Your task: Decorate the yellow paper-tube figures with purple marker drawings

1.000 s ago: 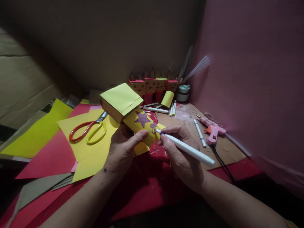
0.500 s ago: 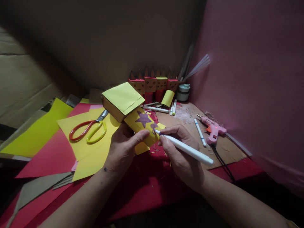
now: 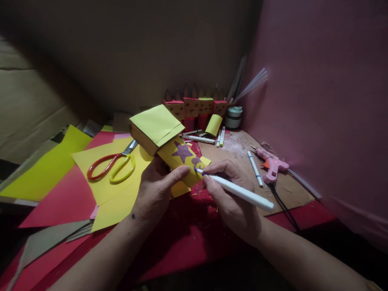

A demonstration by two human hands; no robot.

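Note:
My left hand point(image 3: 160, 188) is closed round a paper craft figure point(image 3: 156, 125), its thumb pressed on the yellow body. The figure has a boxy cardboard head with a yellow paper top and a yellow paper body below it. A purple star point(image 3: 182, 151) and a smaller purple shape are drawn on the body. Between thumb and fingers, my right hand point(image 3: 230, 194) pinches a white marker point(image 3: 242, 192). Its purple tip meets the body just below the small purple shape. Scissors point(image 3: 112, 163) with one red and one yellow handle lie to the left on yellow paper.
Red and yellow paper sheets point(image 3: 60, 190) spread over the left side. Several similar box-headed figures point(image 3: 191, 107) stand at the back beside a lidded jar point(image 3: 234, 117). Loose markers point(image 3: 198, 139) and a curled yellow paper point(image 3: 214, 125) lie before them. A pink glue gun point(image 3: 274, 165) with its cord rests at right.
The marker tip has shifted slightly down and left on the yellow body, and more purple marking shows there. My left hand still holds the figure in the same way.

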